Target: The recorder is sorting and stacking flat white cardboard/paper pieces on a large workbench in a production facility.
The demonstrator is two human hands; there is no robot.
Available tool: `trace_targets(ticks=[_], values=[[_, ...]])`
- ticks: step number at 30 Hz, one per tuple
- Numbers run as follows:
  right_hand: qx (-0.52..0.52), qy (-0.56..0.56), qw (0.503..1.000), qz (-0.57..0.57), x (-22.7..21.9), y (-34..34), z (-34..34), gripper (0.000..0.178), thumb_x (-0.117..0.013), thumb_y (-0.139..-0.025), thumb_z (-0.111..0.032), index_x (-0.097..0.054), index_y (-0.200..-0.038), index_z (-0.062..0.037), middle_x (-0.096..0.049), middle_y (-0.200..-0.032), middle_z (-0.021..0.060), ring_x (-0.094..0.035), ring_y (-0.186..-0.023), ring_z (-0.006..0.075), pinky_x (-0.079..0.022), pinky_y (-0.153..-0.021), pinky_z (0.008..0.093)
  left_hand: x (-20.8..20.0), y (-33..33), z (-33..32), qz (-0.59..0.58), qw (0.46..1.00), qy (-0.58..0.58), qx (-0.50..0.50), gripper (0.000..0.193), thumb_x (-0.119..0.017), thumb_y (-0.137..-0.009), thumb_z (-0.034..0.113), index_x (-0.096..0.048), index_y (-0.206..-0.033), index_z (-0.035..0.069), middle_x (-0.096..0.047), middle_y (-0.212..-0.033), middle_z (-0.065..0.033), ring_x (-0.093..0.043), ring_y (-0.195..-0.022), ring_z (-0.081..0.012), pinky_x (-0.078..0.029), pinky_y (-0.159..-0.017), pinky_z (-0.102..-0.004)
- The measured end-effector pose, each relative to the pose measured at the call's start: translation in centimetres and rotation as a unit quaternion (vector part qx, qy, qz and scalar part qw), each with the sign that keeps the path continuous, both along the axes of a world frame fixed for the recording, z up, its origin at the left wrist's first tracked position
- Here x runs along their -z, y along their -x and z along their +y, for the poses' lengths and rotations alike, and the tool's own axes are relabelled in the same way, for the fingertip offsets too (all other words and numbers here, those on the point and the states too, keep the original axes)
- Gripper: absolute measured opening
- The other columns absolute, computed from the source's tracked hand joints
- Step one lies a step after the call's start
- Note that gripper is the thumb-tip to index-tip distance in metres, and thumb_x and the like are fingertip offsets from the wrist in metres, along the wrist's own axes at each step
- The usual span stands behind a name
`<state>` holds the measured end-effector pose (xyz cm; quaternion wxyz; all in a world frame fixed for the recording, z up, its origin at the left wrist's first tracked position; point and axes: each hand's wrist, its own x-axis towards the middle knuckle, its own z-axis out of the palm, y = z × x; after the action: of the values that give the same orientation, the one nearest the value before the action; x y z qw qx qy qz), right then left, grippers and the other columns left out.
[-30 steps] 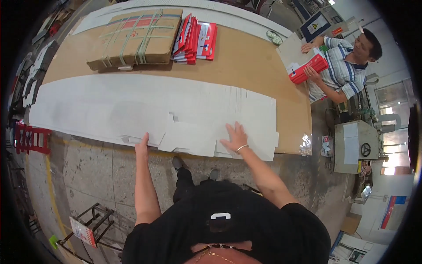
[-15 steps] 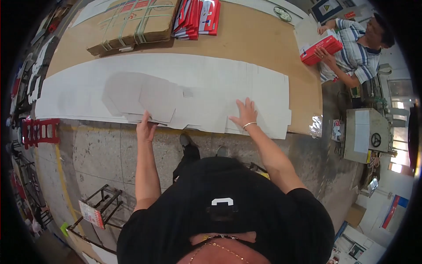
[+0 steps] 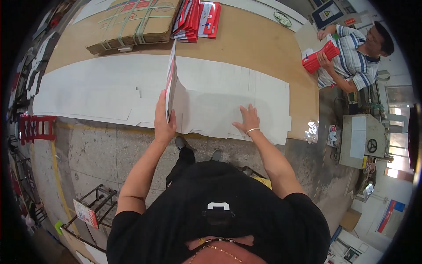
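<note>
Near the middle of the table's front side, my left hand (image 3: 163,126) grips a flat cardboard piece (image 3: 172,79) by its near end, thumb on one side and fingers on the other. The piece stands almost upright and shows nearly edge-on, with red and white print on its left face. Beneath it lie long white cardboard sheets (image 3: 101,86) with cut edges and slots. My right hand (image 3: 249,120) is open over the right part of these sheets, fingers spread, with nothing in it. Whether its palm presses on them I cannot tell.
A strapped brown cardboard bundle (image 3: 132,27) lies at the far left of the table, beside red-and-white flat packages (image 3: 209,21). At the right, a co-worker (image 3: 351,57) holds red flat pieces (image 3: 320,57). A metal rack (image 3: 99,204) stands on the floor at my left.
My left hand has moved right and swung the cardboard piece from lying nearly flat to upright. My right hand stays nearly in place. The co-worker has shifted the red pieces.
</note>
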<state>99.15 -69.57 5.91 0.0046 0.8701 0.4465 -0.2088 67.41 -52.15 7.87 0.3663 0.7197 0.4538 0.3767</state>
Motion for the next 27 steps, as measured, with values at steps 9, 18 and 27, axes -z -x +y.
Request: trace_targets(ticks=[9, 18, 27], values=[[-0.012, -0.017, 1.000, -0.007, 0.1, -0.6, -0.3, 0.086, -0.078, -0.060, -0.045, -0.038, -0.134, -0.0261, -0.017, -0.147, 0.0177, -0.018, -0.133, 0.0419, -0.031, -0.097, 0.0575, 6.2, 7.3, 4.2, -0.337, 0.813, 0.449, -0.157, 0.050, -0.066, -0.082, 0.023, -0.049, -0.123, 0.000, -0.055, -0.118, -0.0093, -0.054, -0.105, -0.0228, -0.045, -0.084, -0.0341], [-0.010, -0.047, 0.999, -0.011, 1.5, -3.0, -2.0, 0.087, -0.078, -0.059, -0.045, -0.038, -0.134, -0.0260, -0.019, -0.147, 0.0174, -0.020, -0.133, 0.0408, -0.034, -0.097, 0.0557, 1.8, 1.6, 2.5, -0.011, 0.998, 0.040, -0.051, 0.045, -0.060, -0.085, 0.019, -0.047, -0.119, -0.007, -0.058, -0.113, -0.0170, -0.057, -0.101, -0.0292, -0.044, -0.084, -0.0398], [-0.055, -0.083, 0.995, 0.008, 1.0, 2.9, 0.5, 0.088, -0.071, -0.062, -0.056, -0.035, -0.137, -0.0289, -0.013, -0.148, 0.0180, -0.011, -0.134, 0.0445, -0.020, -0.098, 0.0665, 7.7, 6.5, 4.8, -0.200, 0.879, 0.408, -0.145, 0.038, -0.069, -0.079, 0.021, -0.058, -0.102, -0.006, -0.063, -0.085, -0.0053, -0.056, -0.061, -0.0222, -0.048, -0.060, -0.0350]])
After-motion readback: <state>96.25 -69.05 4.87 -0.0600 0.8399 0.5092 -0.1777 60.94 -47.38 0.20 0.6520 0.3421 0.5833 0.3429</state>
